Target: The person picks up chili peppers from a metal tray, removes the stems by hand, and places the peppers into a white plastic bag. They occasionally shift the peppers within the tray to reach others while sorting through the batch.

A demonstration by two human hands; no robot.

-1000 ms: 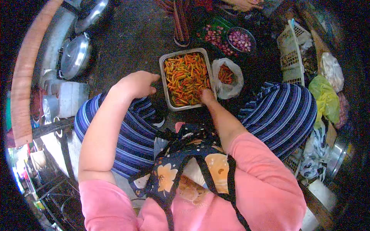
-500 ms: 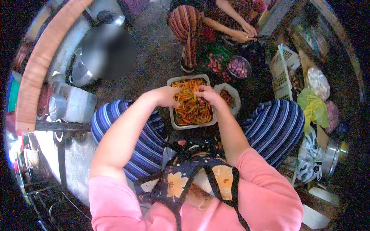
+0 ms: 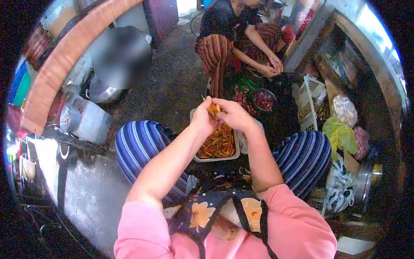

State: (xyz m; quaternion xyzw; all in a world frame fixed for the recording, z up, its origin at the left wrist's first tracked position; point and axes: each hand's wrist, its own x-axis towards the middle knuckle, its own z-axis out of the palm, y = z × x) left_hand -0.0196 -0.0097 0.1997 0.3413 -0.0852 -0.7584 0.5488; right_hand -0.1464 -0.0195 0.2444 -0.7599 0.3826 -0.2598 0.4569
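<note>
A pale rectangular tub [image 3: 217, 159] between my knees holds many orange, red and green chili peppers [image 3: 217, 142]. Above its far part, my left hand [image 3: 204, 117] is closed around a small bunch of chili peppers [image 3: 213, 109], some poking out at the fingertips. My right hand [image 3: 233, 114] meets it from the other side, its bent fingers on the same bunch. My forearms cover the tub's sides. Partly behind my right forearm sits a whitish plastic bag [image 3: 243, 142].
Ahead, a co-worker's hands [image 3: 271, 68] are busy near a bowl of shallots [image 3: 264, 100]. A green net bag [image 3: 245, 86] lies beside it. On the right stand a cream plastic crate [image 3: 311, 103] and a yellow-green bag [image 3: 339, 134]. Metal pots [image 3: 69, 118] line the left.
My hands have risen from the chili peppers in the tub and come together, now with a bunch between them. The view has tilted up, showing more of the co-worker.
</note>
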